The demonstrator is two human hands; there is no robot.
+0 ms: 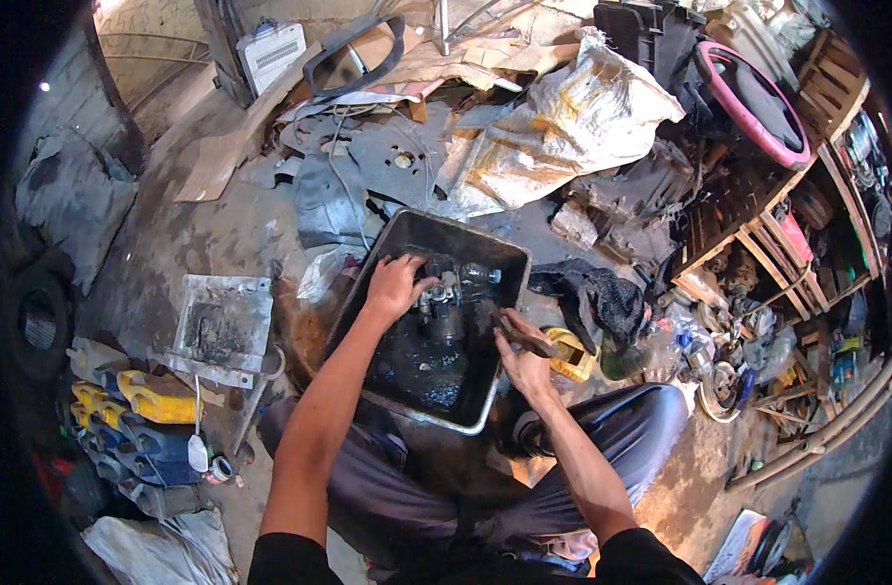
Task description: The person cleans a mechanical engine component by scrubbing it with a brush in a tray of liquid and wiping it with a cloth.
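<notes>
- Left hand (pixel 395 288) half-curled beside metal part (pixel 446 291) in black tub (pixel 465 240); cannot tell if gripping;
- right hand (pixel 524 363) clasps dark brush-like tool (pixel 529 339), right side.

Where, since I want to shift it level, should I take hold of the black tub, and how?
Grip the black tub by its rim, probably at the left and right sides, left hand and right hand each coming from its own side. Its wide, open-topped shape leaves that raised edge for the fingers to hook over, and opposite holds should keep it level.
</notes>
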